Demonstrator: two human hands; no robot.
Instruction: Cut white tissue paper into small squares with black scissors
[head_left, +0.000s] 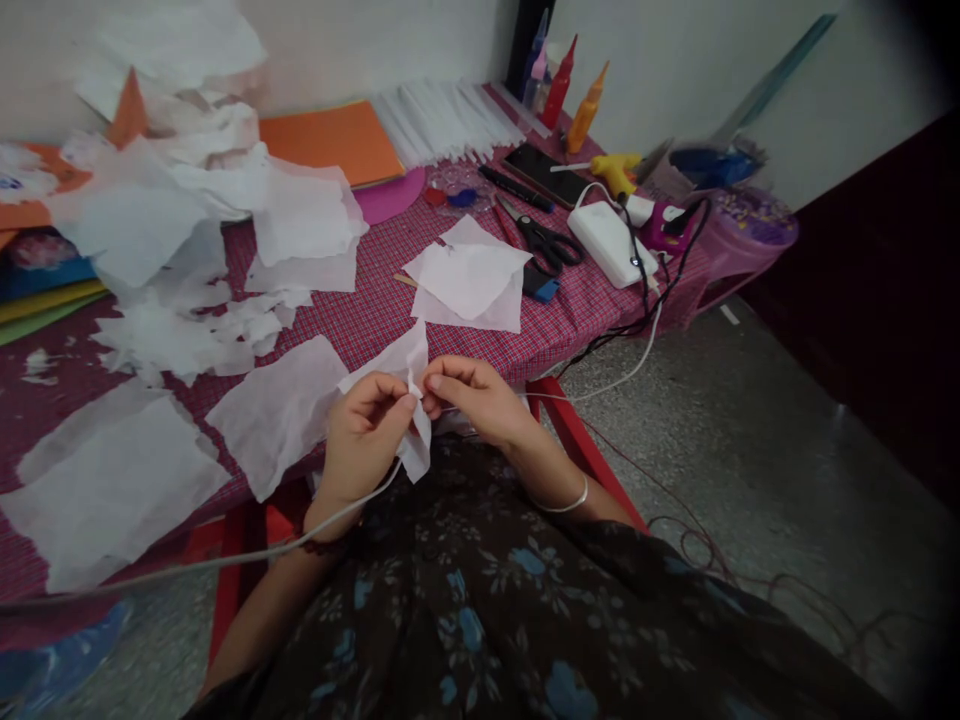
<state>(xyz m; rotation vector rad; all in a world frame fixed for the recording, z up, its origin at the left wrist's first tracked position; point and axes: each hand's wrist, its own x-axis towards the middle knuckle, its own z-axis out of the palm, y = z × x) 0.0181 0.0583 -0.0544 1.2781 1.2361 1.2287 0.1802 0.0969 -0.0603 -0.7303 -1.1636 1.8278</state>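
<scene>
A piece of thin white tissue paper (417, 455) is gathered between my two hands, just over the table's front edge. My left hand (363, 432) is closed, thumb and fingers pinching the bunched middle of the paper. From the other side my right hand (474, 398) pinches the same gathered part, its fingertips close to those of the left. Part of the paper flares up above the fingers and part hangs below. Beside my left hand lies a flat white tissue sheet (281, 410). Beyond my hands are stacked white tissue squares (472, 270).
Black-handled scissors (551, 243), a phone (546, 172), a white power bank-like box (611, 243) and a yellow glue gun (616, 172) lie to the right. Cables (637, 370) hang off the edge. White paper scraps (176, 335) cover the left. A pink basket (754, 235) stands at far right.
</scene>
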